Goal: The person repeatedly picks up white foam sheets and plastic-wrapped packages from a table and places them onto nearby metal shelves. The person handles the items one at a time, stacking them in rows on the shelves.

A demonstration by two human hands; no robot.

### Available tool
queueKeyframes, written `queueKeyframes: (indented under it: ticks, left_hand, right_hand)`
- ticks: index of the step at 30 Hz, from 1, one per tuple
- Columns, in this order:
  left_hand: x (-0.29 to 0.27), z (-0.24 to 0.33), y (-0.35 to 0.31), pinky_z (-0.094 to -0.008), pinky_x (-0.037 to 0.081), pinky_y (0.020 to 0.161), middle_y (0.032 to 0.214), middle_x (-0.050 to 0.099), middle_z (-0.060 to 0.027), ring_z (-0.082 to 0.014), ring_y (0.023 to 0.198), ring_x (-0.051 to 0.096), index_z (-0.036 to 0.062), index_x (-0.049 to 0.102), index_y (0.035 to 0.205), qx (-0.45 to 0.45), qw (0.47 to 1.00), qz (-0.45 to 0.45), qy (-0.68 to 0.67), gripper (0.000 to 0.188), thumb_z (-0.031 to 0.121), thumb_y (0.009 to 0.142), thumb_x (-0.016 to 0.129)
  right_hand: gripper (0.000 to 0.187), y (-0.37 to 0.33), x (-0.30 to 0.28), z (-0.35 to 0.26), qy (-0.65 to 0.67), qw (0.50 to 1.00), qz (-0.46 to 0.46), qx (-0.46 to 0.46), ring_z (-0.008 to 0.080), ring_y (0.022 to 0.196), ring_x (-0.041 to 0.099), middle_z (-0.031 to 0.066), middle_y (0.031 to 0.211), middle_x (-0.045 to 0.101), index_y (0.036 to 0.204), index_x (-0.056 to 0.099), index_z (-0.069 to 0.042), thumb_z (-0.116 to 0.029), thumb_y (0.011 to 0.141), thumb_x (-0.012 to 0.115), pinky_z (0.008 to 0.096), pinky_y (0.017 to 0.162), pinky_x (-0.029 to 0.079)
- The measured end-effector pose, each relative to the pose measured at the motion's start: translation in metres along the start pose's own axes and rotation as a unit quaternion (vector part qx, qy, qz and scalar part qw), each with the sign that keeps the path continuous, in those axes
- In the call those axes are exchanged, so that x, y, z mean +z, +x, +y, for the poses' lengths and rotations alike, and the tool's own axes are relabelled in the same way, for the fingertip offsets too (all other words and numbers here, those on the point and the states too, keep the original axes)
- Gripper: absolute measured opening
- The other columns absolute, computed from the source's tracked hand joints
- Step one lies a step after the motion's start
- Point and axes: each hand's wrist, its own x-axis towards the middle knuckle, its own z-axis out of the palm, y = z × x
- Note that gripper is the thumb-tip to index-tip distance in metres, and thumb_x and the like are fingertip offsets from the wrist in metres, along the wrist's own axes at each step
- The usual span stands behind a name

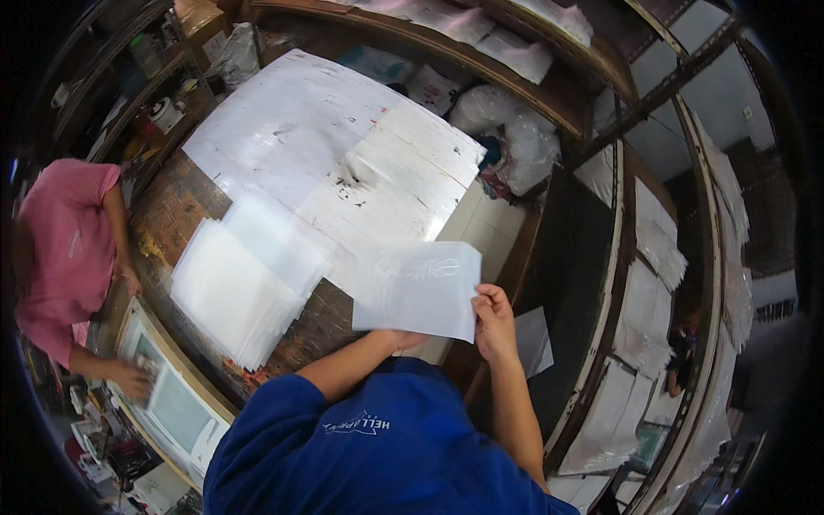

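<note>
A translucent plastic sheet (419, 296) with a pale printed mark near its upper edge is held up in front of me, over the near side of the table. My right hand (494, 319) pinches its right edge, thumb and fingers closed on it. Under the sheet's lower edge lies my left hand (408, 340); its fingers are hidden behind the sheet. To the left, a fanned stack of similar translucent sheets (232, 287) rests on the stained wooden table (176, 206). Another loose sheet (534, 342) is beyond my right wrist, on a dark surface.
White boards (283, 129) with dark smudges cover much of the table. At the left, a co-worker in a pink shirt (73, 249) has one hand over a wooden-framed screen (176, 386). Racks (609, 283) holding stacked sheets stand at the right; a shelf (446, 41) runs along the back.
</note>
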Motion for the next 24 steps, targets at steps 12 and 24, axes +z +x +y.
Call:
queueKeyframes:
  ticks: [12, 24]
  left_hand:
    - [0.025, 0.036, 0.037, -0.0371, 0.047, 0.098, 0.125, 0.059, -0.0132, -0.0244, 0.112, 0.057, 0.0018, 0.05, 0.132, 0.096, 0.993, -0.067, -0.032, 0.043, 0.03, 0.1, 0.045]
    - [0.017, -0.003, 0.067, -0.038, 0.048, 0.098, 0.125, 0.058, -0.0164, -0.0261, 0.114, 0.057, 0.0005, 0.049, 0.133, 0.113, 0.959, -0.049, 0.256, 0.043, 0.028, 0.101, 0.043]
  right_hand:
    - [0.009, -0.075, -0.075, -0.006, -0.135, 0.966, 0.167, -0.145, 0.0038, 0.07, 0.048, -0.0031, 0.081, 0.056, 0.101, 0.056, -0.006, -0.005, 0.092, 0.059, 0.0193, 0.064, 0.039]
    - [0.015, -0.127, -0.099, -0.038, -0.214, 0.932, 0.242, -0.164, 0.0038, 0.073, 0.05, -0.0028, 0.084, 0.058, 0.107, 0.06, -0.005, -0.005, 0.092, 0.059, 0.0203, 0.065, 0.042]
